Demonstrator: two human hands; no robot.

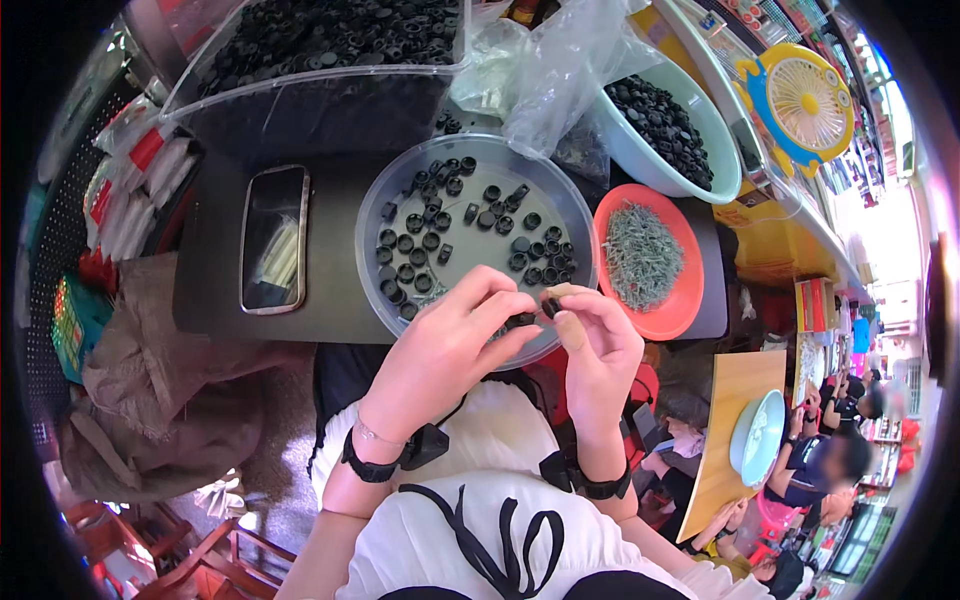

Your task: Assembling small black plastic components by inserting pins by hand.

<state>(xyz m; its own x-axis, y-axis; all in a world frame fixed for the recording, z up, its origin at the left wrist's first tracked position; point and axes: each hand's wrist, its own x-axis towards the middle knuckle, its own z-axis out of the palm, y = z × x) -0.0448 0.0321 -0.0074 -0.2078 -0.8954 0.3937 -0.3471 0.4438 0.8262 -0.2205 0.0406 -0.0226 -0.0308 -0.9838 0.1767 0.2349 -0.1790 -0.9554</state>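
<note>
My two hands meet over the near rim of a round clear plastic tub (372, 215). Between my right hand's (603, 352) thumb and fingers is a small black cap (551, 307). My left hand (447, 335) has its fingers closed around another small round black part (520, 320), mostly hidden by the fingers. Loose black caps (404, 243) of the same sort lie scattered in the tub, many with the hollow side up. Just right of the tub stands a red-orange dish (664, 325) heaped with small silvery screws (645, 255).
A phone (273, 240) lies on the dark table (330, 262) to the left. Behind are a large clear bin (320, 75) of black parts, a crumpled plastic bag (560, 75) and a pale blue basin (722, 165). A fan (808, 100) stands far right; other people sit beyond a wooden table (735, 400).
</note>
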